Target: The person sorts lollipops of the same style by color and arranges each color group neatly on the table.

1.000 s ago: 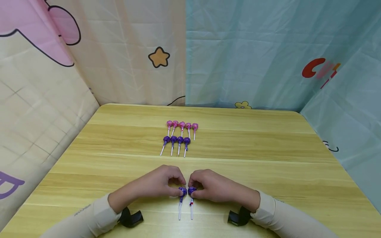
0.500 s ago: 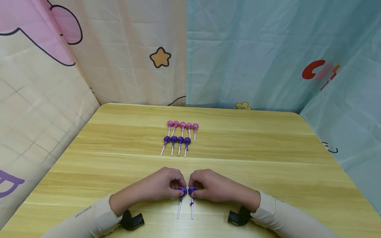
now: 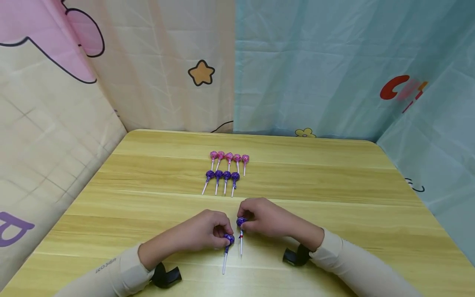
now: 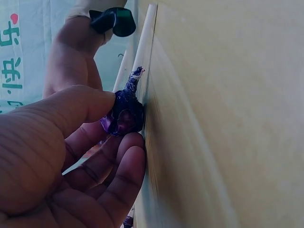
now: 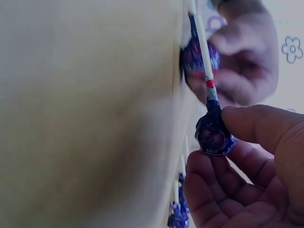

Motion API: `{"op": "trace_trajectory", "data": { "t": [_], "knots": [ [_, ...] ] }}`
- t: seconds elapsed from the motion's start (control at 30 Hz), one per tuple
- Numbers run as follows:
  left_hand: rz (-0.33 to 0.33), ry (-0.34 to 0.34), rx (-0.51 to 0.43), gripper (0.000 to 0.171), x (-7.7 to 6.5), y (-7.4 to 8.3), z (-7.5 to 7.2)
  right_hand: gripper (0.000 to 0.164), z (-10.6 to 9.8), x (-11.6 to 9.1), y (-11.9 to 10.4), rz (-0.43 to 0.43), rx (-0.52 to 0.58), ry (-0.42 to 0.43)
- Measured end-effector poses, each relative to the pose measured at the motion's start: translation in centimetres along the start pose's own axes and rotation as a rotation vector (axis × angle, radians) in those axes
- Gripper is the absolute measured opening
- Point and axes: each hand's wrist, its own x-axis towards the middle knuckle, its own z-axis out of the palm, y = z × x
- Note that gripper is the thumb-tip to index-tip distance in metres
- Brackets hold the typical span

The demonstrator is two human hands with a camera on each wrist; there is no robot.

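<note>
My right hand [image 3: 261,218] pinches a purple-wrapped lollipop [image 5: 214,135] by its head between thumb and fingertips. Its white stick, with a red mark near the wrapper, points back toward the near edge. Lower and to the left, my left hand [image 3: 205,231] grips the head of another purple lollipop [image 4: 124,113], whose stick lies close along the table. Farther off on the wooden table [image 3: 334,177], several purple lollipops [image 3: 226,175] form a row, sticks toward me. Right behind them is a row of pink lollipops [image 3: 229,156].
Patterned curtains [image 3: 308,62] hang at the back and both sides of the table. A black wrist mount [image 3: 165,275] sits under the left sleeve, and another black mount [image 3: 297,255] under the right.
My right hand has moved forward, away from me, carrying its purple lollipop with it. The left hand stays nearly where it was, holding the other one.
</note>
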Motion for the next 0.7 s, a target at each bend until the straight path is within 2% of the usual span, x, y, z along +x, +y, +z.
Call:
{"op": "trace_trajectory", "data": {
  "t": [0.3, 0.53, 0.7],
  "knots": [
    [-0.031, -0.01, 0.001, 0.011, 0.0, 0.2, -0.1, 0.007, -2.1, 1.9, 0.6, 0.077, 0.014, 0.058],
    [-0.021, -0.01, -0.017, 0.01, 0.0, 0.3, -0.2, 0.008, -3.2, 3.1, 1.6, 0.024, 0.004, 0.108],
    [-0.021, -0.006, -0.026, 0.01, 0.0, 0.3, -0.1, 0.009, -3.7, 4.1, 2.6, 0.064, 0.007, 0.127]
  ]
}}
